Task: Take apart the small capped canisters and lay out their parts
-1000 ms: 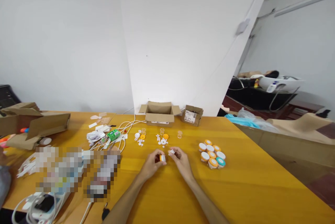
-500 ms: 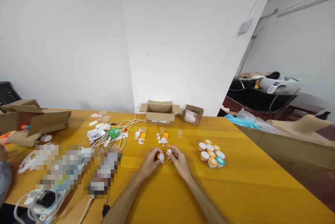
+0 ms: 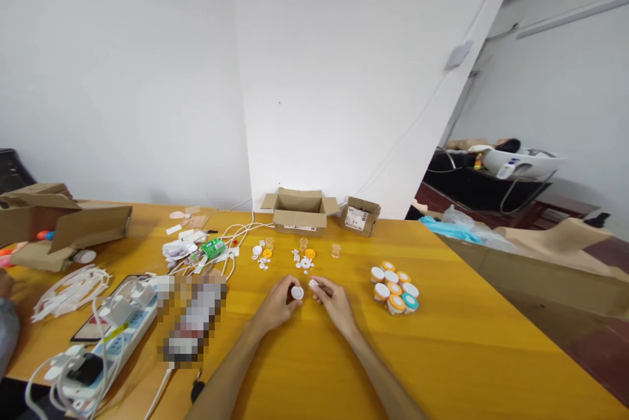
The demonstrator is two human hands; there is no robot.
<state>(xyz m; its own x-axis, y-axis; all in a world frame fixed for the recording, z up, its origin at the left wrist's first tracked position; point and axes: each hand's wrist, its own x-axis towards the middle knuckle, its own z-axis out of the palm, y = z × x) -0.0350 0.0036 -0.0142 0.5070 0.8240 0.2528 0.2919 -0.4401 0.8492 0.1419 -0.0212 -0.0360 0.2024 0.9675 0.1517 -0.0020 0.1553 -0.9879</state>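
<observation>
My left hand [image 3: 279, 303] is closed around a small round white cap [image 3: 297, 293], its circular face turned up toward me. A small white perforated piece [image 3: 313, 284] is pinched in the fingertips of my right hand [image 3: 335, 301], just right of the cap and apart from it. Beyond my hands lie loose white disc parts [image 3: 305, 263], with a yellow ring part [image 3: 310, 253] and a clear cup [image 3: 303, 244] behind them. A similar group with a white disc [image 3: 257, 251] and another yellow ring part [image 3: 267, 253] sits to its left.
Several capped jars [image 3: 396, 303] cluster on the right. An open cardboard box [image 3: 299, 220] and a smaller box [image 3: 360, 217] stand by the wall. A clear cup [image 3: 336, 250] stands alone. At left are a power strip [image 3: 118, 344], cables and a green packet [image 3: 213, 248].
The cap in my left hand has turned so that its round face points more upward; its orange edge no longer shows. Both hands have shifted slightly left in view.
</observation>
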